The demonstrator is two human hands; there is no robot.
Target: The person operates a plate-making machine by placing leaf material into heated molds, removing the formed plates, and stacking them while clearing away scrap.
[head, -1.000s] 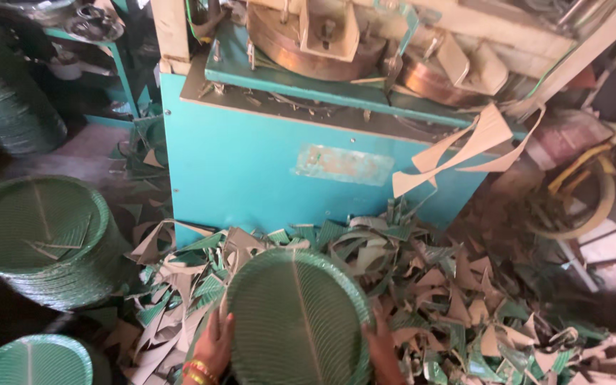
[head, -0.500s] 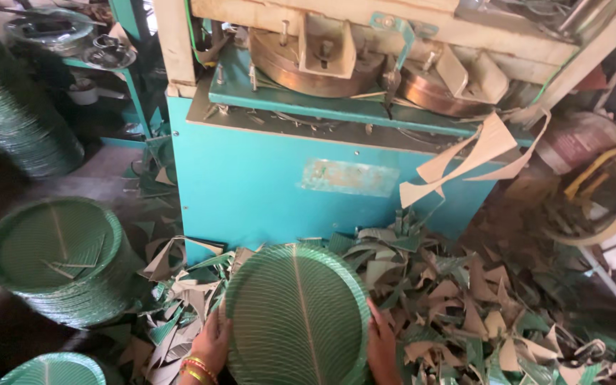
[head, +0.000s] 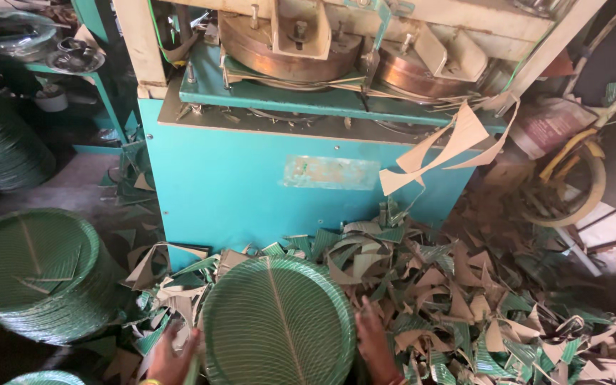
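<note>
Scraps surround plate stack (between 2 hands' grip).

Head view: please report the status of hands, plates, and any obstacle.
Left hand and right hand grip the green plate stack by its sides. Stack upright, before the teal press machine. Paper offcuts crowd around it.

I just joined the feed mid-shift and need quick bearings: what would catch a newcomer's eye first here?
First, the round green leaf-pattern plate stack at bottom centre, with the left hand and right hand pressed to its two sides. Behind it stands the turquoise press machine with copper-coloured round dies on top. A heap of green and tan offcuts covers the floor to the right, and another plate stack sits at left.
</note>
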